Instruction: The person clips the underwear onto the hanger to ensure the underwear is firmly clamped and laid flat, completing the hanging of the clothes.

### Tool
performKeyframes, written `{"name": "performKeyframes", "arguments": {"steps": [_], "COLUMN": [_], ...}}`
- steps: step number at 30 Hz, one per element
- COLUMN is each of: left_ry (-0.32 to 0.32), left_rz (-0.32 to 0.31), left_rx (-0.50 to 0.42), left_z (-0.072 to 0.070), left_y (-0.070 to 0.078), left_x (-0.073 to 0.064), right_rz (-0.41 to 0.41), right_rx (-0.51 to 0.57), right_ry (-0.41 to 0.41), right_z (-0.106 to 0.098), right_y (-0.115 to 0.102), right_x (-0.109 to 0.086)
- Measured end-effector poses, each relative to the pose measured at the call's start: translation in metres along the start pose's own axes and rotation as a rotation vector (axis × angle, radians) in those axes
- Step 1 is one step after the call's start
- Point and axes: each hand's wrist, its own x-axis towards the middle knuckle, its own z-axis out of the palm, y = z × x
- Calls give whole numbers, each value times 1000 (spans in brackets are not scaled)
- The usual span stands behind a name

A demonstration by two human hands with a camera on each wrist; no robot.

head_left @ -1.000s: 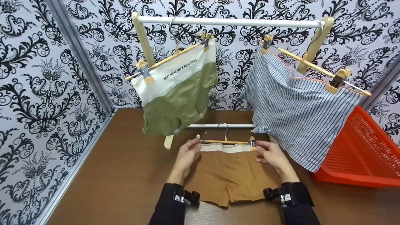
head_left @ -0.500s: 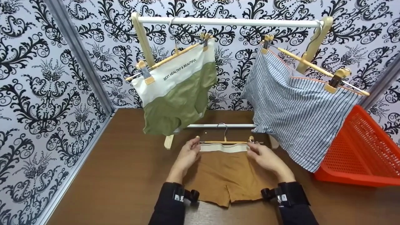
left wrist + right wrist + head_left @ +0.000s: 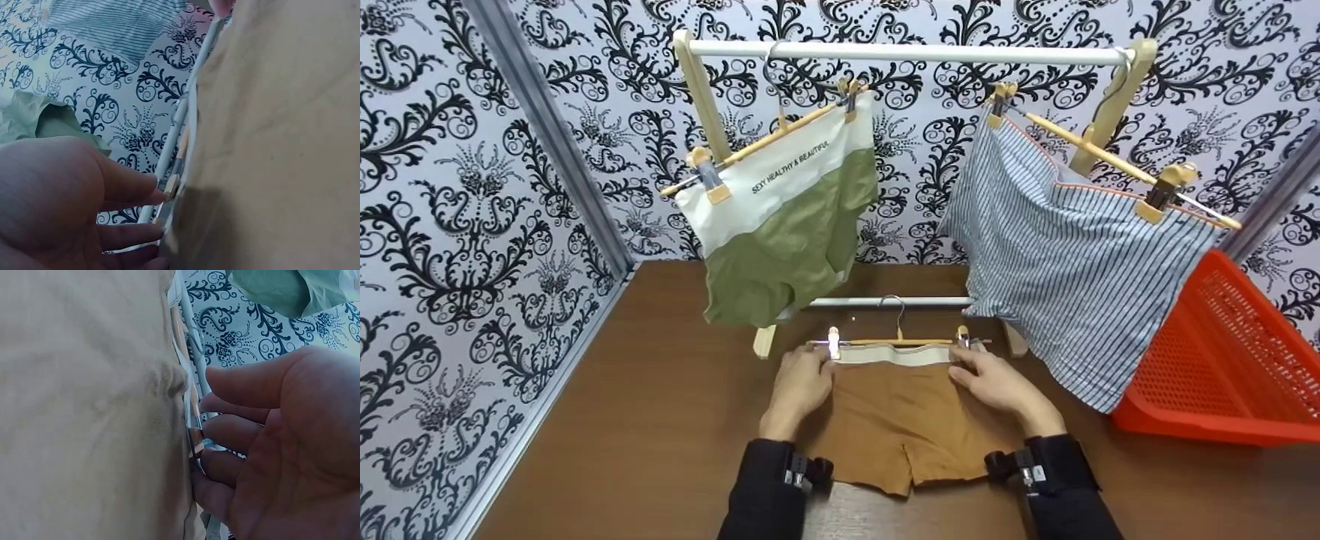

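Observation:
Brown shorts (image 3: 900,420) with a cream waistband (image 3: 896,355) lie flat on the table. Along the waistband runs a clip hanger (image 3: 901,341), its left clip (image 3: 834,341) over the band's left end. My left hand (image 3: 799,386) is just below that clip, fingers loosely bent at the shorts' edge; the left wrist view has its fingertips beside the clip. At the other end my right hand (image 3: 997,382) touches the waistband's corner and partly covers the right clip (image 3: 963,336). In the right wrist view its thumb stands apart from the fingers (image 3: 225,433), which rest along the cloth's edge.
A wooden rack with a white rail (image 3: 915,51) stands behind. Green-and-white shorts (image 3: 795,240) hang at its left, striped shorts (image 3: 1057,255) at its right. A red basket (image 3: 1222,420) sits at the right; patterned walls enclose the table (image 3: 645,420).
My left hand has come off the left clip and moved slightly down and left, uncovering it. My right hand has shifted left from beside the right clip onto the waistband's end.

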Motion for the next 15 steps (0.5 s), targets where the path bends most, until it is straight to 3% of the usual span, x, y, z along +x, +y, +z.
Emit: {"name": "performKeyframes", "arguments": {"steps": [3, 7, 11, 15], "left_ry": [-31, -91, -112, -121], "left_rz": [-55, -144, -178, -173], "left_rx": [52, 43, 18, 3], "left_z": [2, 5, 6, 6], "left_y": [0, 1, 2, 0], "left_x": [-2, -4, -2, -1], "right_rz": [7, 23, 35, 34], "right_rx": [10, 26, 23, -27], "right_ry": [1, -7, -8, 0], "right_z": [2, 4, 2, 0], "right_y": [0, 0, 1, -3], "right_x": [3, 5, 5, 3]}}
